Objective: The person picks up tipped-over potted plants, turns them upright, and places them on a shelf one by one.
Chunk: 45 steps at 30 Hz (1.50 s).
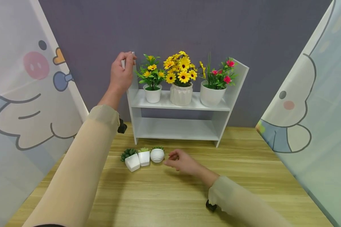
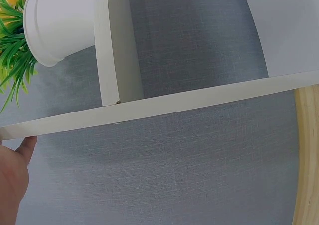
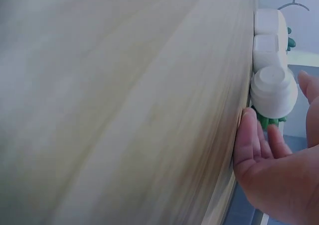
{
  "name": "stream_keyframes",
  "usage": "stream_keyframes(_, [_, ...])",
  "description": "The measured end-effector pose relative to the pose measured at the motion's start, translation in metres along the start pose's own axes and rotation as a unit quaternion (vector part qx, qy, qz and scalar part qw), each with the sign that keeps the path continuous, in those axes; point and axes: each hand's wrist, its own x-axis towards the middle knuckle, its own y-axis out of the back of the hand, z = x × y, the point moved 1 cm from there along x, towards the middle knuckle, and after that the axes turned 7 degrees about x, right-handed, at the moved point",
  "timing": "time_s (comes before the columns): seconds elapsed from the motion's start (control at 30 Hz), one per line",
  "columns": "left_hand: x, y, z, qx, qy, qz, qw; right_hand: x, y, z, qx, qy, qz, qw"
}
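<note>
At the upper left of the head view, my left hand [image 1: 122, 71] grips the top of the left side panel of a white two-tier shelf [image 1: 179, 128]. In the left wrist view, a fingertip [image 2: 29, 144] presses against the panel's edge. My right hand [image 1: 184, 162] is low over the table, thumb and fingers spread beside a round white ribbed pot [image 1: 157, 155] with a green succulent. That round pot [image 3: 273, 93] lies on its side in the right wrist view, fingertips right at its leaves. Two square white succulent pots [image 1: 144, 158] [image 1: 132, 162] lie tipped over to its left.
On the upper tier stand a small yellow-flowered pot [image 1: 152, 94], a ribbed pot of yellow daisies [image 1: 181, 94] and a pot with pink flowers [image 1: 212, 94]. The shelf stands on a wooden table [image 1: 164, 192] before a grey backdrop [image 1: 187, 25]. Cartoon-printed curtains [image 1: 301, 126] hang at both sides.
</note>
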Motion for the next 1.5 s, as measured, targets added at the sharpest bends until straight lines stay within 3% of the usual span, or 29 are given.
stream_keyframes(0.73, [0.001, 0.000, -0.002, 0.009, -0.003, 0.001, 1.0000, 0.022, -0.039, -0.019, -0.046, -0.031, 0.091, 0.994])
stream_keyframes(1.07, [0.001, 0.000, 0.000, 0.012, 0.005, -0.002, 0.9999, 0.024, -0.037, -0.017, -0.037, -0.045, 0.087, 0.994])
stream_keyframes(1.5, [0.000, 0.000, -0.001, 0.011, 0.005, -0.002, 0.9999, 0.014, -0.028, -0.013, -0.024, -0.023, 0.066, 0.997])
